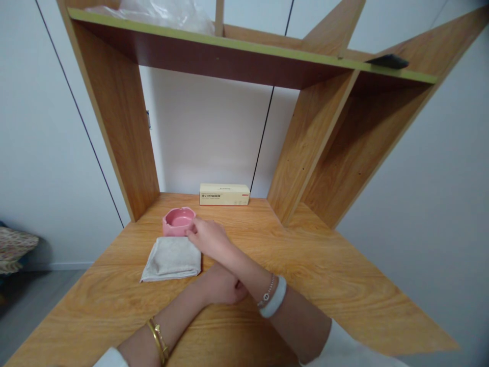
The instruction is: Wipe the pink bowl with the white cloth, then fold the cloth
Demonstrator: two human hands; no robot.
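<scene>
A pink ashtray [179, 219] with a notched, many-sided rim stands on the wooden desk, left of the middle. My right hand [208, 237] reaches across to it, fingers and thumb closed on its right side. Just in front of the ashtray lies a folded light grey cloth [173, 259], its far right corner below my right fingers. My left hand [223, 285] rests on the desk as a loose fist, right of the cloth and partly covered by my right forearm. No object shows in the fist.
Behind the ashtray, a cream-coloured long box [224, 195] stands near the desk's back edge. Upright wooden panels [118, 117] flank the desk and carry a shelf [244, 48] above. On the shelf lie a clear plastic bag [168, 15] and a dark flat object [387, 61].
</scene>
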